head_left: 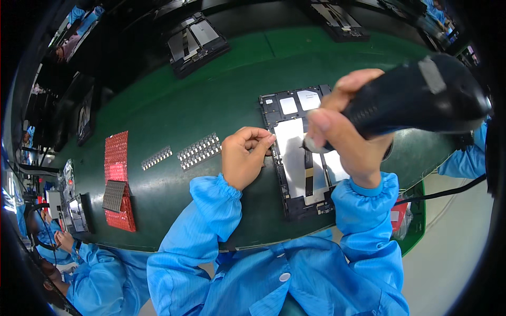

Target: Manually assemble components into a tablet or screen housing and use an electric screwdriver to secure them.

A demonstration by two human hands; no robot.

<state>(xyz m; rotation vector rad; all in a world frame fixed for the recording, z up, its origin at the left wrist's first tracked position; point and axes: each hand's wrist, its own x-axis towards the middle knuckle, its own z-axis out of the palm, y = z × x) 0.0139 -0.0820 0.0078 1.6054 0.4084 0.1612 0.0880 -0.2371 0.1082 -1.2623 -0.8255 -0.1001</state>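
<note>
In front of me lies an open tablet-like device (289, 138), its black frame holding silver-white panels and a dark ribbon cable. My left hand (243, 155) is at its left edge, thumb and forefinger pinched together; anything between them is too small to make out. My right hand (352, 134) grips a black rounded handheld tool (416, 100) with a strip of grey tape on it, raised over the device's right side. Hand and tool hide part of the device and are slightly blurred. Two strips of small metallic parts (199, 151) (157, 158) lie left of my left hand.
Red bubble wrap (117, 147) carries a dark ribbed sheet (114, 196) at the left. Similar open devices stand at the back (196, 43) (340, 21). A black cable (443, 194) runs past a green bin (418, 226) at right. Co-workers in blue sleeves flank the table.
</note>
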